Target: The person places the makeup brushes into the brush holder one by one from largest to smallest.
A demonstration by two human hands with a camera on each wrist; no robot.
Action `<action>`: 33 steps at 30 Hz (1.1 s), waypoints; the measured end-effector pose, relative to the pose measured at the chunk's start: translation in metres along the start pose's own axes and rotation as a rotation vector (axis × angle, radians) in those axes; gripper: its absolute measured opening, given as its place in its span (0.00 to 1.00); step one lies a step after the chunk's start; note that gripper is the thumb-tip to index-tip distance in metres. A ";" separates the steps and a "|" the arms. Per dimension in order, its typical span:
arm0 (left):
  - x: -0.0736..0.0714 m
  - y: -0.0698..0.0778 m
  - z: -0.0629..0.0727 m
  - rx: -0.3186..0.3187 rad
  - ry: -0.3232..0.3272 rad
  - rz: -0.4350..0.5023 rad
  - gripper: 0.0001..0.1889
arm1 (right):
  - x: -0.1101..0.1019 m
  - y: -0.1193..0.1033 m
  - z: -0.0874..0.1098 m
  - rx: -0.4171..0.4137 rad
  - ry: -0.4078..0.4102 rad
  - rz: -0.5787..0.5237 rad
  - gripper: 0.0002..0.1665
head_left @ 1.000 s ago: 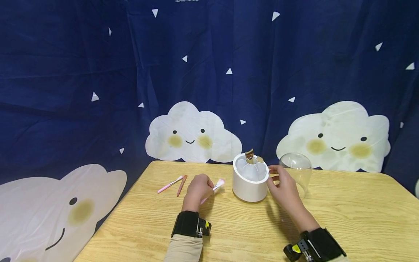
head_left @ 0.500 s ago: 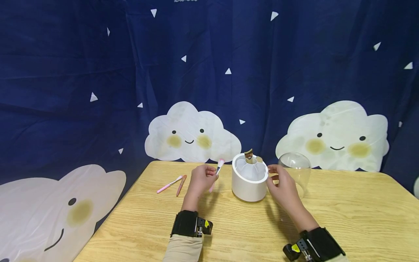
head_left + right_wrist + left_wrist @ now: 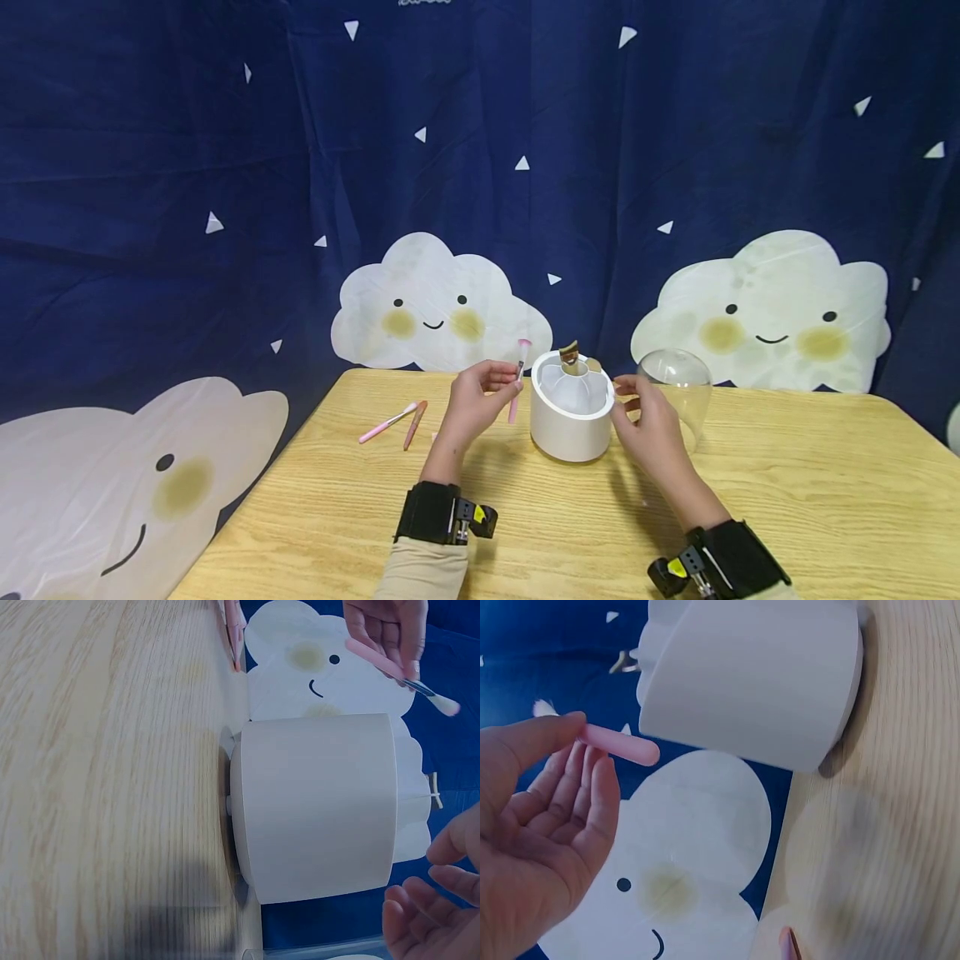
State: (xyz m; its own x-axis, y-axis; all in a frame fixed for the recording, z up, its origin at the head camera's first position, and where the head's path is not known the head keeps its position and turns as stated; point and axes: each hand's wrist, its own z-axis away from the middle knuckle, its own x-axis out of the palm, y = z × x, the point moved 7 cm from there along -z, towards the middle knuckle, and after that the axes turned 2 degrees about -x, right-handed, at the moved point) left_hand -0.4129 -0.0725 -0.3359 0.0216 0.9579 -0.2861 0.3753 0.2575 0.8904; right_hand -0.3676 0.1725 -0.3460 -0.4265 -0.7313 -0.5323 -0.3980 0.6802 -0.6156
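The pink brush (image 3: 513, 407) stands near upright in the air just beside the white holder (image 3: 572, 437), pinched between the thumb and fingers of the left hand (image 3: 478, 397); a light pinch, its handle end clear of the holder, would serve best. Only the head view shows inside the holder, while the right wrist view better shows the right hand's (image 3: 649, 418) loosely bent fingers, though whether they touch it I can't tell.

My place looks like a small curtained tabletop set, whether in a home or a studio I cannot tell: a navy curtain (image 3: 585, 108) with smiling clouds (image 3: 442, 308) and white triangles (image 3: 522, 163) backs my wood-grain table (image 3: 570, 517), and I wear wrist cameras (image 3: 484, 521).
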 end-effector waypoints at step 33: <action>0.073 0.033 0.015 0.142 -0.221 0.117 0.10 | -0.001 -0.030 0.003 -0.187 0.085 -0.347 0.08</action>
State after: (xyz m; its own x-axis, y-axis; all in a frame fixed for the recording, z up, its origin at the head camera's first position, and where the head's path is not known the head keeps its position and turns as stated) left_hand -0.3853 0.0042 -0.3332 0.2681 0.9252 -0.2687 0.4839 0.1118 0.8679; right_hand -0.3528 0.1531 -0.3287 -0.3033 -0.9177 -0.2567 -0.6676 0.3968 -0.6299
